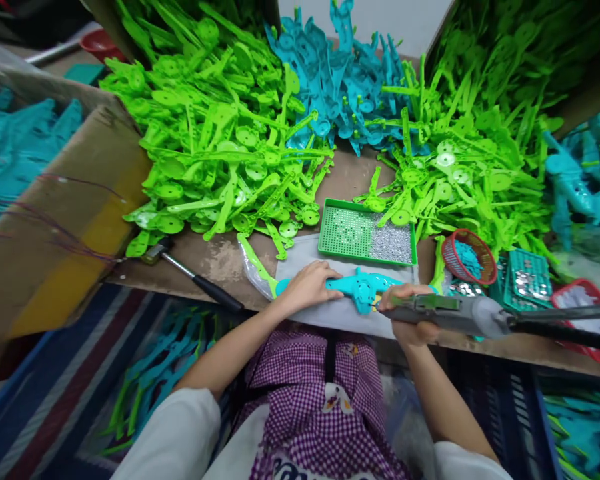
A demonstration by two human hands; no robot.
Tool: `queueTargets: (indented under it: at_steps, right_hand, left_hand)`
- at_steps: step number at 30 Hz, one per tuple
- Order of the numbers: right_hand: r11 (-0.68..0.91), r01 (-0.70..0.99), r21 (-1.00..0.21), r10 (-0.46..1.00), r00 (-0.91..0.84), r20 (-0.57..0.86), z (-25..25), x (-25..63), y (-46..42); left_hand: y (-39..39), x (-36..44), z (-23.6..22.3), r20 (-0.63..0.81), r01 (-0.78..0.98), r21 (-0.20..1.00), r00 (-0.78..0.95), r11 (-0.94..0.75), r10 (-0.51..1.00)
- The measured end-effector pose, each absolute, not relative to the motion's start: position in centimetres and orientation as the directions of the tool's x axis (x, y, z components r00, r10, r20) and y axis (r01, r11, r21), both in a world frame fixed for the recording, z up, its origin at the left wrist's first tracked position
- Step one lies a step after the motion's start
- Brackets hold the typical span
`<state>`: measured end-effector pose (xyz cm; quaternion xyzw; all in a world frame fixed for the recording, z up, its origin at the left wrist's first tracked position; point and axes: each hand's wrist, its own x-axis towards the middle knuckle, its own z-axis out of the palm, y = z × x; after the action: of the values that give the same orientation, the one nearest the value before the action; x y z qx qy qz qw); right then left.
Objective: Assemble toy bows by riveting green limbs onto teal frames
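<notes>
A blue plastic piece with lime-green arms, shaped like a toy bow, lies across a grey cloth at the table's front edge. My left hand is closed around its left part. Wrapped in my right hand is a grey power screwdriver, held nearly level. Its thin tip points left at the middle of the blue piece; whether it touches a screw is too small to tell. Just beyond the piece sits a green tray of small silver screws.
Heaps of lime-green parts and blue parts fill the back. A hammer lies at left beside a cardboard box. At right stand a red basket of blue bits and a green basket of shiny discs.
</notes>
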<state>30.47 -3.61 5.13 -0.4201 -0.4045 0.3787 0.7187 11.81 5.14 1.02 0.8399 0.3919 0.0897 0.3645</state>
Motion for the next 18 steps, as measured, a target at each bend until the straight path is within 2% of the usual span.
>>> queueTargets:
  at_steps: [4,7,9,15,18]
  right_hand:
    - [0.373,-0.055,-0.926,0.765,0.583,0.274,6.1,29.4,-3.6]
    - [0.398,0.091,-0.913,0.601,0.726,0.335,8.2,27.5,-2.0]
    - [0.428,0.12,-0.896,0.534,0.766,0.358,9.7,26.4,-0.4]
    - [0.351,0.158,-0.923,0.697,0.614,0.37,9.3,26.8,0.8]
    - [0.291,0.222,-0.931,0.685,0.631,0.365,6.8,27.2,-2.9]
  left_hand:
    - [4.9,11.7,0.9,-0.112,0.596,0.664,0.676,-0.452,0.728]
    - [4.9,11.7,0.7,-0.104,0.607,0.639,0.676,-0.472,0.73]
    - [4.8,11.8,0.6,-0.094,0.611,0.62,0.681,-0.492,0.726]
    - [3.5,11.6,1.7,0.025,0.575,0.556,0.71,-0.6,0.704]
    - [2.2,9.1,3.3,0.198,0.503,0.648,0.613,-0.572,0.765]
